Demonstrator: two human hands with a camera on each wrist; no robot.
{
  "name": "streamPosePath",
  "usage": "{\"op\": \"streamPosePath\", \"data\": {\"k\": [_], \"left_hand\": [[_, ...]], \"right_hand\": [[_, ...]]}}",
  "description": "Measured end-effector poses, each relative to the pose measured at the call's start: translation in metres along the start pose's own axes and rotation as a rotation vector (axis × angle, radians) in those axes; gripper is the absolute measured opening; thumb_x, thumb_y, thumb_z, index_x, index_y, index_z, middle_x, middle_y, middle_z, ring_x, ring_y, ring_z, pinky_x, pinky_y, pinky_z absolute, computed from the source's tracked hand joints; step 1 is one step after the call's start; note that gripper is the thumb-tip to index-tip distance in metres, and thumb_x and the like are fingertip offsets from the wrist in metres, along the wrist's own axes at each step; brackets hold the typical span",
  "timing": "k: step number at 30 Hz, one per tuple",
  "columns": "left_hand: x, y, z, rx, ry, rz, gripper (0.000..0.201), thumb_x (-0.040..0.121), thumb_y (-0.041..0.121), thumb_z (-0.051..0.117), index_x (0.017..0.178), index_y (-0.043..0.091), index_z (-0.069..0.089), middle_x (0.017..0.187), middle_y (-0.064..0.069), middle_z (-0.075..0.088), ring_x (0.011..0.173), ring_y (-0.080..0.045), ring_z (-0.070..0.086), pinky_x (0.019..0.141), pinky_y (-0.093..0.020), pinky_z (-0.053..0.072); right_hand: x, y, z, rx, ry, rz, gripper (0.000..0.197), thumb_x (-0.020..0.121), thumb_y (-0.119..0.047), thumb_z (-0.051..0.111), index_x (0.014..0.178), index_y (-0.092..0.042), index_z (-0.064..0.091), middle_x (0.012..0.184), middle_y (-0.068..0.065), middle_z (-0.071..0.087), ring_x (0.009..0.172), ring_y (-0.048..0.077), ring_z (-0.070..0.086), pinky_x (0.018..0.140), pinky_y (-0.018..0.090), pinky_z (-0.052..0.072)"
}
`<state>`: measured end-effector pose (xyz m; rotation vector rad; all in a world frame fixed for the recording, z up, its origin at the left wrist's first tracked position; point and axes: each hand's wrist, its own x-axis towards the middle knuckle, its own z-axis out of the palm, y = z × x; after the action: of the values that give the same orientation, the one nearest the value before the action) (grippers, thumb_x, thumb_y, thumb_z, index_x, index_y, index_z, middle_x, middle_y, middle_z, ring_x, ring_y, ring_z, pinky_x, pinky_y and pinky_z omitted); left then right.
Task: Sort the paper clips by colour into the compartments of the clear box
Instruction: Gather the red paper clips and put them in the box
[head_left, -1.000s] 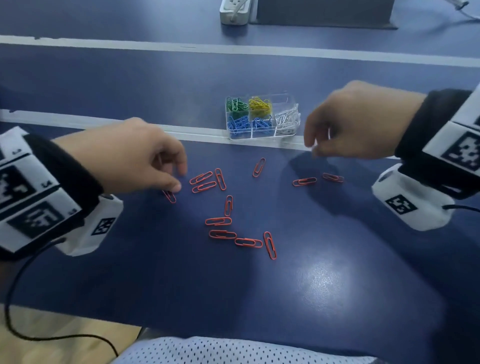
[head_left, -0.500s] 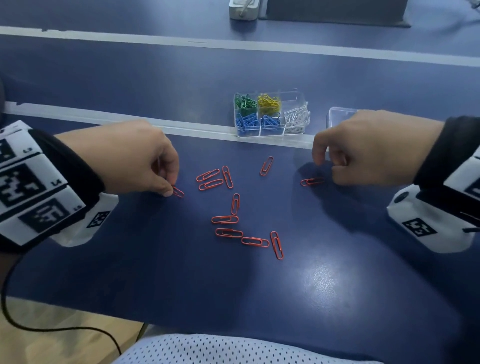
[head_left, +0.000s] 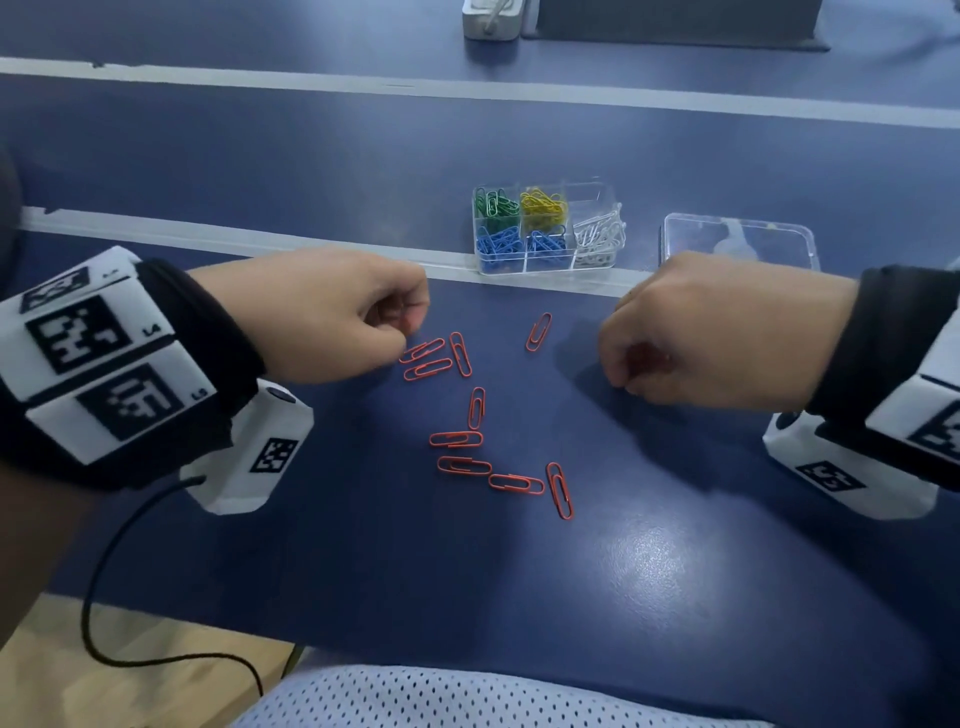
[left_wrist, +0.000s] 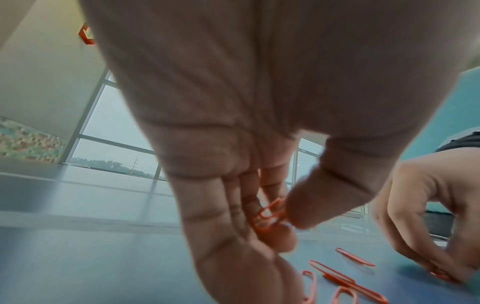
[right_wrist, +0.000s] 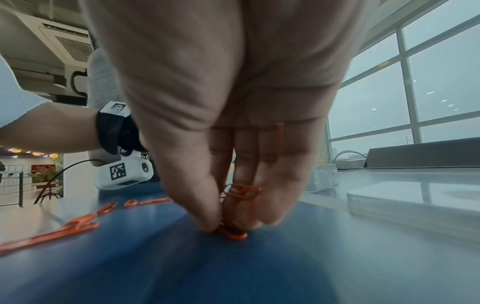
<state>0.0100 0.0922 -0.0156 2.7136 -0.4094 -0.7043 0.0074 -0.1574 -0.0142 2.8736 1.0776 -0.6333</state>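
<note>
Left hand and right hand each pinch red clips, frame centre. Next: carry to empty compartment of box, upper centre.

Orange paper clips lie scattered before the part-filled clear box.

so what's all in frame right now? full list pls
loose red clips: nine, red, on table between the hands
clear box: one, clear, far side; green, yellow, blue, white clips sorted inside, back-right compartment looks empty
lid: one, clear, right of box
power strip: one, white, top edge, cut off
cable: one, black, lower left
left hand: fingers pinch left-held clips, red
right hand: fingers pinch right-held clips, red, at the table
</note>
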Motion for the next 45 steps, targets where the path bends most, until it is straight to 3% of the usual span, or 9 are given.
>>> {"op": "streamPosePath", "data": {"k": [6, 11, 13, 18, 22, 26, 35, 40, 45], "left_hand": [[0.002, 0.005, 0.004, 0.077, -0.012, -0.038, 0.016, 0.077, 0.032, 0.061, 0.073, 0.027, 0.047, 0.067, 0.006, 0.054, 0.061, -0.013, 0.048, 0.059, -0.029, 0.038], [0.009, 0.005, 0.005, 0.161, 0.031, -0.013, 0.026, 0.067, 0.043, 0.072, 0.085, 0.031, 0.056, 0.076, 0.01, 0.056, 0.07, -0.004, 0.052, 0.071, -0.031, 0.048], [0.01, 0.008, 0.004, 0.188, 0.039, 0.003, 0.021, 0.069, 0.041, 0.073, 0.08, 0.032, 0.058, 0.073, 0.013, 0.056, 0.068, 0.001, 0.05, 0.069, -0.027, 0.045], [0.006, 0.015, 0.003, 0.196, 0.056, 0.036, 0.007, 0.073, 0.024, 0.066, 0.074, 0.03, 0.063, 0.065, 0.013, 0.062, 0.066, 0.0, 0.056, 0.072, -0.03, 0.053], [0.005, 0.018, 0.003, 0.226, 0.062, 0.065, 0.021, 0.07, 0.016, 0.06, 0.063, 0.032, 0.049, 0.058, 0.013, 0.055, 0.059, 0.002, 0.047, 0.07, -0.032, 0.051], [0.007, 0.019, 0.006, 0.239, 0.063, 0.079, 0.02, 0.069, 0.015, 0.058, 0.078, 0.031, 0.049, 0.062, 0.013, 0.055, 0.06, 0.003, 0.043, 0.07, -0.032, 0.051], [0.013, 0.019, 0.009, 0.269, 0.021, 0.078, 0.014, 0.069, 0.012, 0.057, 0.077, 0.024, 0.058, 0.071, 0.008, 0.058, 0.07, -0.015, 0.047, 0.072, -0.033, 0.05], [0.012, 0.015, 0.01, 0.265, 0.028, 0.086, 0.012, 0.067, 0.015, 0.057, 0.074, 0.024, 0.061, 0.074, 0.006, 0.059, 0.072, -0.017, 0.048, 0.073, -0.035, 0.051], [0.01, 0.015, 0.006, 0.304, 0.055, 0.116, 0.015, 0.074, 0.02, 0.058, 0.082, 0.026, 0.069, 0.077, 0.007, 0.067, 0.07, -0.013, 0.047, 0.076, -0.036, 0.052]], "right_hand": [[0.003, -0.004, 0.004, 0.001, 0.002, 0.054, 0.015, 0.069, -0.022, 0.052, 0.072, -0.034, 0.043, 0.081, -0.003, 0.058, 0.078, 0.028, 0.059, 0.061, 0.032, 0.049], [0.018, -0.006, 0.002, 0.051, 0.101, 0.069, 0.022, 0.074, -0.015, 0.05, 0.081, -0.029, 0.065, 0.084, 0.0, 0.064, 0.081, 0.025, 0.058, 0.051, 0.021, 0.035], [0.025, -0.007, 0.0, 0.104, 0.184, 0.042, 0.025, 0.074, -0.012, 0.05, 0.082, -0.023, 0.071, 0.083, 0.005, 0.065, 0.079, 0.029, 0.057, 0.065, 0.029, 0.047], [0.04, -0.018, -0.007, 0.061, 0.219, -0.072, 0.026, 0.077, -0.011, 0.052, 0.094, -0.017, 0.071, 0.098, 0.006, 0.063, 0.079, 0.018, 0.043, 0.075, 0.031, 0.046], [0.045, -0.025, -0.009, -0.121, 0.093, -0.154, 0.026, 0.083, -0.013, 0.051, 0.105, -0.019, 0.065, 0.106, 0.004, 0.064, 0.097, 0.025, 0.056, 0.076, 0.031, 0.045], [0.042, -0.026, -0.011, -0.222, 0.078, -0.197, 0.023, 0.085, -0.016, 0.047, 0.101, -0.022, 0.062, 0.102, 0.005, 0.064, 0.093, 0.029, 0.059, 0.074, 0.036, 0.049], [0.042, -0.022, -0.015, -0.032, 0.153, -0.091, 0.029, 0.082, -0.013, 0.05, 0.102, -0.025, 0.067, 0.098, 0.0, 0.068, 0.092, 0.026, 0.059, 0.074, 0.032, 0.046], [0.049, 0.006, -0.041, 0.084, 0.41, 0.095, 0.026, 0.082, -0.01, 0.053, 0.096, -0.021, 0.072, 0.092, 0.008, 0.07, 0.081, 0.027, 0.058, 0.083, 0.034, 0.049], [0.067, 0.029, -0.048, 0.058, 0.402, 0.251, 0.027, 0.082, -0.008, 0.051, 0.094, -0.021, 0.071, 0.092, 0.008, 0.069, 0.084, 0.03, 0.059, 0.085, 0.04, 0.052]]}}
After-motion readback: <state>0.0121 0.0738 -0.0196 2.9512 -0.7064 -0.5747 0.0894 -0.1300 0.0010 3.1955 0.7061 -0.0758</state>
